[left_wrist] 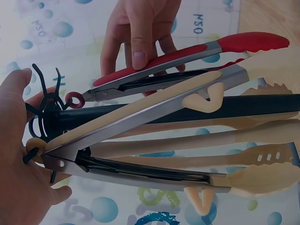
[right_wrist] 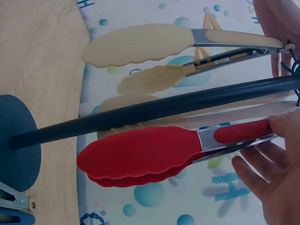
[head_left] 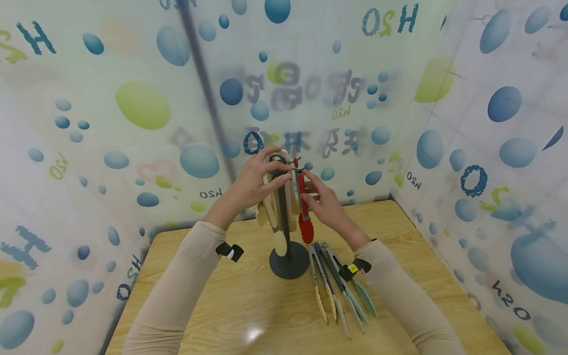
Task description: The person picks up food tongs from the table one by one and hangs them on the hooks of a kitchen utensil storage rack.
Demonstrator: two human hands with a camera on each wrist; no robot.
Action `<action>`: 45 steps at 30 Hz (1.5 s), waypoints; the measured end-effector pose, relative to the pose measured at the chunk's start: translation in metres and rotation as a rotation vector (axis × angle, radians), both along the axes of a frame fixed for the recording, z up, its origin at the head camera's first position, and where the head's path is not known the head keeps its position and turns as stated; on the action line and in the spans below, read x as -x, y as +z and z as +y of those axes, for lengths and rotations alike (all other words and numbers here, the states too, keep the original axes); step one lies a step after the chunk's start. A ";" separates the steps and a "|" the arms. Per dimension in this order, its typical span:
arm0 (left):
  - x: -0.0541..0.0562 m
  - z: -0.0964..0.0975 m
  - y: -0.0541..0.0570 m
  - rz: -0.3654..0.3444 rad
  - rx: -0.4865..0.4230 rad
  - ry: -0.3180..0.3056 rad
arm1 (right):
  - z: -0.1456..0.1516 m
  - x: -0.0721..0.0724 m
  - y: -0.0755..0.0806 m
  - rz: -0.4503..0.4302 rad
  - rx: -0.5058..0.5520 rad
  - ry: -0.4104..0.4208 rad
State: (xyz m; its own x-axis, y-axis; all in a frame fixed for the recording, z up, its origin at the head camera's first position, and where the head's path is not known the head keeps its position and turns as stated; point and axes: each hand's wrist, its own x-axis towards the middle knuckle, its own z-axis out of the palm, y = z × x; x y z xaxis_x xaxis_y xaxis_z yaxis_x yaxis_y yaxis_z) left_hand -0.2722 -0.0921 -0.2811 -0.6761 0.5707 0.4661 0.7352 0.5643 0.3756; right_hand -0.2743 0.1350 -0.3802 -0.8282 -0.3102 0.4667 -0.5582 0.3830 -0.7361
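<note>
A black utensil stand (head_left: 284, 217) stands upright on the table, with a post, round base and ring of hooks. My left hand (head_left: 252, 181) holds its top, fingers and thumb around the hooks. Red tongs (head_left: 306, 229) point downward in my right hand (head_left: 327, 204), pinched between thumb and fingers. Their red pull ring (left_wrist: 75, 99) is at a hook; whether it is hooked on, I cannot tell. Beige tongs (right_wrist: 140, 44) hang from another hook, partly spread. Behind the post hang several beige utensils (left_wrist: 262, 157), one a slotted turner.
Several tongs with cream, grey and green tips (head_left: 339, 291) lie fanned out on the wooden table (head_left: 230, 305), right of the stand's base. A patterned curtain (head_left: 310, 59) surrounds the table's back and sides.
</note>
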 end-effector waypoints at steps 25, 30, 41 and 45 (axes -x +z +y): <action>0.000 -0.003 0.000 0.016 0.000 0.000 | 0.000 0.002 -0.005 -0.096 -0.017 0.048; 0.000 -0.004 0.000 0.019 0.020 0.011 | 0.013 -0.002 -0.015 -0.195 -0.036 0.025; -0.002 -0.004 0.002 0.005 0.098 0.049 | 0.056 -0.025 -0.139 -0.263 -0.496 -0.262; -0.003 -0.005 0.002 0.001 0.118 0.051 | 0.062 -0.034 -0.165 -0.311 -0.669 -0.290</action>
